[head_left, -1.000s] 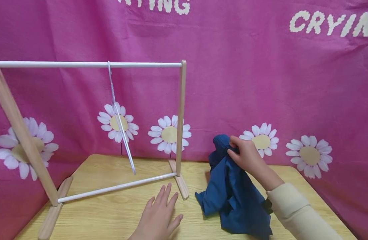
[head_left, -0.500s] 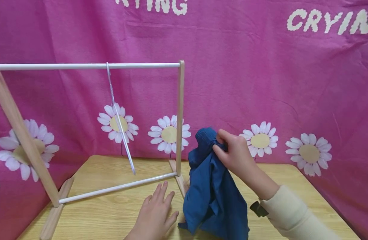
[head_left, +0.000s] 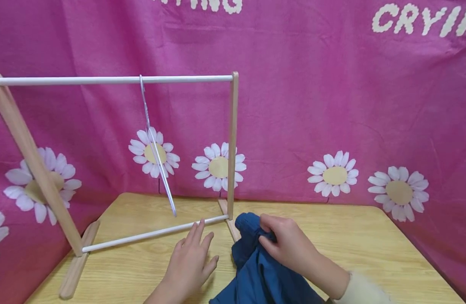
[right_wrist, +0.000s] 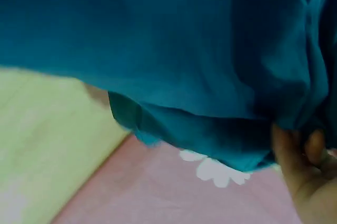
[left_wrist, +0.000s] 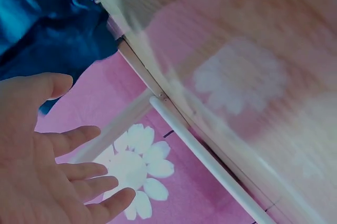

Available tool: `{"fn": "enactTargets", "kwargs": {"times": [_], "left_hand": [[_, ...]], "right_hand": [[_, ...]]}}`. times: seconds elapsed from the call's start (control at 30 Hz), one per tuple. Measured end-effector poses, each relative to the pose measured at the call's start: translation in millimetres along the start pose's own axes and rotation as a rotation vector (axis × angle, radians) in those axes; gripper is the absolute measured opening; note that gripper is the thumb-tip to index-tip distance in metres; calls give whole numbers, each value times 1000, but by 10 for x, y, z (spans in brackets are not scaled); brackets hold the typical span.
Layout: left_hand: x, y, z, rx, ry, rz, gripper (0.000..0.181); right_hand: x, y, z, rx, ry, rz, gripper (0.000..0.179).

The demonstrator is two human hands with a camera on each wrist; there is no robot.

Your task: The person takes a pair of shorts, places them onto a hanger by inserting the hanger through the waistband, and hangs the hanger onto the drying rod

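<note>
Watching through the head view, I find the blue cloth (head_left: pixel 267 274) at the near side of the bench (head_left: pixel 362 249), just in front of the right post of the wooden rack (head_left: pixel 233 143), and the right hand (head_left: pixel 290 247) pinches it between thumb and fingers near its upper, bunched end. The rest falls away in folds and runs out of the picture, so I cannot tell whether its lower part touches the bench. The left hand (head_left: pixel 189 261) is spread wide and holds nothing, just beside the cloth, its fingertips overlapping the rack's lower white bar (head_left: pixel 141 236) in my view (whether they touch it, I can't tell from here). Judging by how the fabric drapes and creases, I'd expect it to be light, limp and hard to damage, with little stiffness to keep its shape; the faint sheen hints that a single layer might slide through a loose pinch. I'd favour the bunched end as the place to take hold, since it looks thicker than the loose panels, and a second grip farther along should stop the cloth sagging over on itself. A slim hanger (head_left: pixel 165 181) hangs from the top bar (head_left: pixel 103 80).
</note>
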State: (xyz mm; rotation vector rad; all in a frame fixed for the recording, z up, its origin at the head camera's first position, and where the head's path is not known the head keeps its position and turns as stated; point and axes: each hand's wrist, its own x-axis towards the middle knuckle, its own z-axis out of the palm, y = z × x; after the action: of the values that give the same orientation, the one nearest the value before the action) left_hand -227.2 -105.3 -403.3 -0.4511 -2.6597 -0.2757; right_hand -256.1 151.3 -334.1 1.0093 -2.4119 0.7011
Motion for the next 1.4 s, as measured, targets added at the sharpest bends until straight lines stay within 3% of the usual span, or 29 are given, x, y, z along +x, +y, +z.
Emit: {"fn": "enactTargets", "kwargs": {"times": [0.17,0.27,0.4,0.53,0.6,0.8,0.9,1.07,1.17,1.23,1.3,1.4], "left_hand": [[-4,9,16,-20,-22,6,51],[-3,16,32,-18,-22,15,50],[7,24,45,-10,-20,26,48],[18,25,57,6,-52,24,48],[33,15,68,13,-100,29,49],[123,-8,115,-30,-342,89,45],[140,-6,139,-40,-392,124,37],[151,-13,140,-43,-374,128,39],[157,-29,100,-119,-379,63,43],[178,-30,52,-220,-385,-19,44],[198,-25,9,-317,-345,-85,41],[234,1,-55,-433,-229,-132,37]], "right_hand": [[-131,99,35,-107,-221,81,31],[-180,153,33,-110,-295,121,23],[-227,194,13,-84,-320,164,17],[-250,190,-28,-78,-280,195,22],[-257,190,-41,-83,-261,209,25],[-289,207,-41,-85,-238,256,38],[-306,214,-29,-73,-237,277,40],[-336,216,-4,-69,-227,279,41],[-370,215,9,-79,-221,243,40],[-397,214,17,-91,-214,213,39],[-422,213,23,-105,-208,188,39],[-450,208,31,-117,-203,173,38]]}}
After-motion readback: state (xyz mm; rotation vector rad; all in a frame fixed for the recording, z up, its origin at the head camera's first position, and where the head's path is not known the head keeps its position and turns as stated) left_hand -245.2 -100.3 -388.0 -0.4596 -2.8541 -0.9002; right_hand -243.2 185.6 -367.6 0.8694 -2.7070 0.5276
